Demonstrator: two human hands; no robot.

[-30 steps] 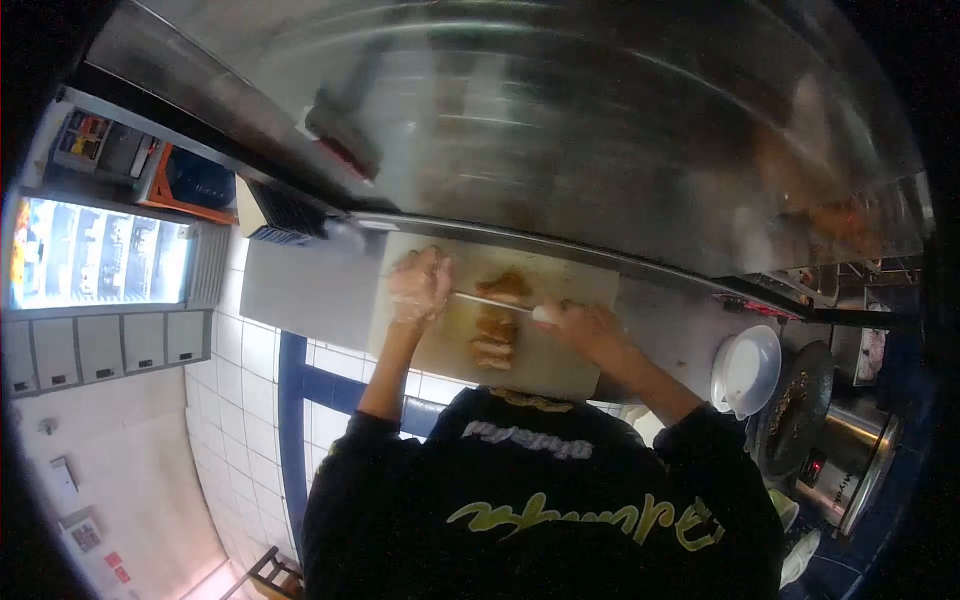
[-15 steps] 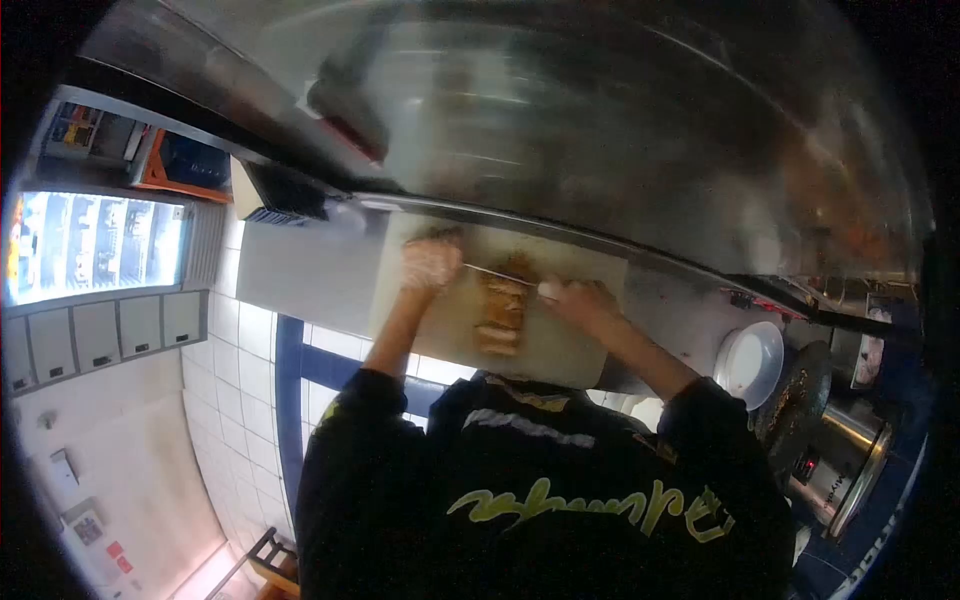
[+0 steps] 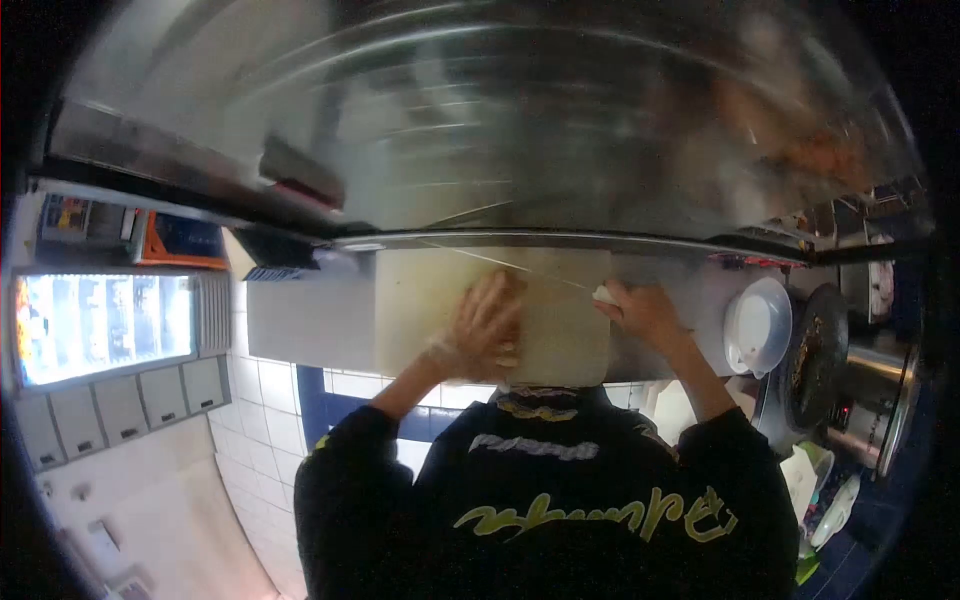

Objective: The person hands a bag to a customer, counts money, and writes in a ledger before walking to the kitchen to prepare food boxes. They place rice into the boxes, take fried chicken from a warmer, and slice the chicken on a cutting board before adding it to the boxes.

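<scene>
My right hand [image 3: 645, 315] is closed around the white handle of a long knife [image 3: 530, 272]. Its thin blade points left and slants across the far part of a pale cutting board [image 3: 565, 345]. My left hand [image 3: 487, 325], in a clear plastic glove, lies with fingers spread over a browned, sliced piece of food [image 3: 511, 332] on the board. Most of that food is hidden under the hand; brown surface and pale slices show at its right side. The blade passes just beyond the left fingertips.
A shiny metal hood [image 3: 470, 120] runs above the far side of the worktop [image 3: 310, 315]. To the right stand a translucent white tub [image 3: 762, 325], a dark wok [image 3: 815, 350] and a metal cooker [image 3: 865, 400]. A lit display fridge [image 3: 105, 325] is at far left.
My left hand has left the blade's far end and come down over the food. My right hand has moved right with the knife, off the food. The view has tilted slightly.
</scene>
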